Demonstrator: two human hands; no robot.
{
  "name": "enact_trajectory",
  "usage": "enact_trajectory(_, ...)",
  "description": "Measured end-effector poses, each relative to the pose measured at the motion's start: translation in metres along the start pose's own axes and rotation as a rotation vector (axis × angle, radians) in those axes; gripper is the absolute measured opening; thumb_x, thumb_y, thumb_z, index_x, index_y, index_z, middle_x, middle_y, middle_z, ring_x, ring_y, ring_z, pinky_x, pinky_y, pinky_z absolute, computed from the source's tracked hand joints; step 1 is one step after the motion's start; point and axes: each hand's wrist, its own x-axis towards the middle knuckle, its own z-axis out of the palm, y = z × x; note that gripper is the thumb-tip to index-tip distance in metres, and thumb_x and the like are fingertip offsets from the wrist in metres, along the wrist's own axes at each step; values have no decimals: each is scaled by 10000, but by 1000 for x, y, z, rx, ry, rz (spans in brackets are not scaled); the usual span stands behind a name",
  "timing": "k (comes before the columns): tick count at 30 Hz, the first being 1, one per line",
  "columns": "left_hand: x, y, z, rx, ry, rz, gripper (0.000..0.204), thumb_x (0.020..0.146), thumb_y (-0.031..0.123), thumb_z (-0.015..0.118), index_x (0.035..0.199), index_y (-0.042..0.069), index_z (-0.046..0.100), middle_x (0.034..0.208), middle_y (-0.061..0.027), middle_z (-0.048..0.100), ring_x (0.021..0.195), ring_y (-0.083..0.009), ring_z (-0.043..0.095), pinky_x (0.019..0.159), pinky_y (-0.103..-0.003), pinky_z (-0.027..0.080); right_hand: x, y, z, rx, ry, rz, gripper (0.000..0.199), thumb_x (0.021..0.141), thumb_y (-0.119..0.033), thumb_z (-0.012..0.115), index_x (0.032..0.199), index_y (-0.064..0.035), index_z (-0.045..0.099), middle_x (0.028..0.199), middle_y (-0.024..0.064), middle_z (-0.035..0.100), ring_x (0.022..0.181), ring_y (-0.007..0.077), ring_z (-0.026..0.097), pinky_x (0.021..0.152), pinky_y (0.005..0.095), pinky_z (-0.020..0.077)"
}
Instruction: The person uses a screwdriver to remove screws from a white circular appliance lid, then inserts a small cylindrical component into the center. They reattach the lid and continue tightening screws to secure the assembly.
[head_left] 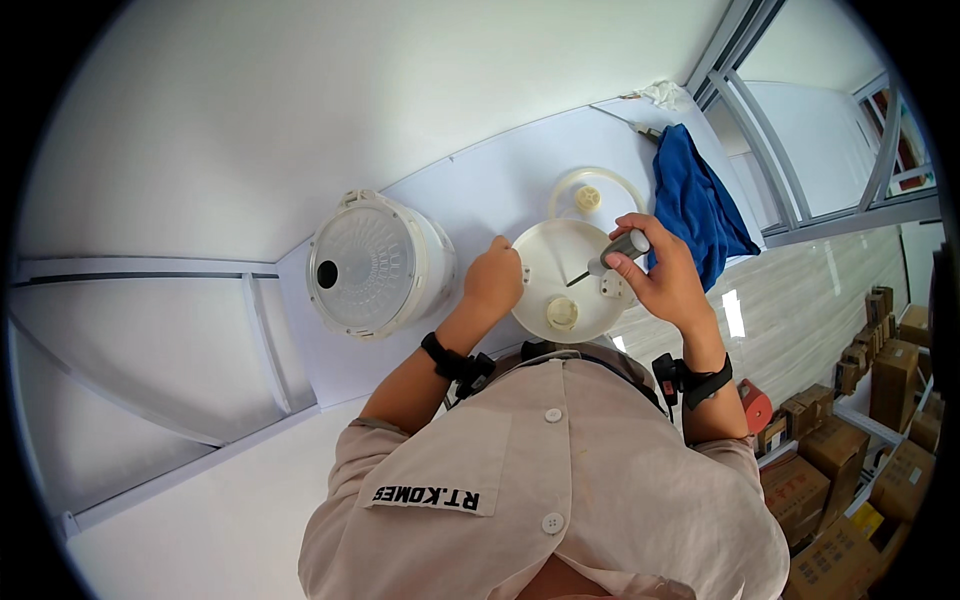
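Observation:
A round white plastic lid [568,245] lies hollow side up near my body. At its left rim is my left hand [493,282], with its fingers closed on the edge. My right hand [660,268] grips a screwdriver [628,247] by its grey handle, over the lid's right part. The dark shaft slants down to the left, its tip over the lid's inside; whether it touches cannot be told. A cream round fitting [562,313] sits in the lid's near part, and a small white bracket [610,287] shows beside my right hand.
To the left stands a white drum-shaped housing [365,265] with a vented grey end. Behind the lid are a pale ring [612,172] and a cream knob [587,198]. A blue cloth [695,205], a thin tool [645,130] and crumpled white tissue [665,95] lie at the far right.

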Motion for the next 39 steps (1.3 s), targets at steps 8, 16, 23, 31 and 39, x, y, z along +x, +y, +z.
enact_trajectory(8, -7, -10, 22, 33, 102, 41, 136, 973, 77, 551, 1023, -27, 622, 1125, -187, 612, 893, -436, 689, 767, -528, 566, -1, 0, 0, 5, -22, -9, 405, 904, -192, 831, 1243, -86, 636, 1009, 112, 750, 867, 308, 709, 762, 360, 546)
enact_trajectory(16, -21, -22, 31, -223, 301, 100, 138, 1014, 165, 603, 1039, 34, 637, 1231, -142, 652, 915, -407, 688, 773, -498, 563, -2, 1, 1, -14, -30, -18, 415, 905, -196, 829, 1254, -90, 631, 1008, 115, 750, 866, 319, 707, 761, 365, 546)
enact_trajectory(23, -26, -39, 39, -482, 342, 141, 124, 978, 113, 684, 1058, 21, 706, 1262, -147, 647, 973, -317, 703, 812, -376, 600, 2, 1, 3, -21, -44, -33, 422, 907, -212, 824, 1263, -96, 631, 1017, 109, 753, 866, 316, 709, 757, 369, 541)
enact_trajectory(31, -27, -41, 42, -654, 260, 139, 120, 974, 100, 705, 1052, 17, 740, 1315, -152, 605, 1004, -255, 692, 787, -340, 607, 4, 4, 4, -18, -56, -41, 429, 908, -222, 821, 1269, -97, 627, 1022, 105, 758, 862, 319, 708, 751, 369, 537)
enact_trajectory(39, -22, -44, 45, -689, 227, 140, 118, 969, 105, 713, 1044, 23, 753, 1335, -147, 592, 962, -219, 671, 762, -319, 568, 6, 7, 3, -20, -50, -37, 427, 905, -218, 823, 1265, -95, 629, 1020, 105, 756, 866, 322, 710, 751, 367, 539)
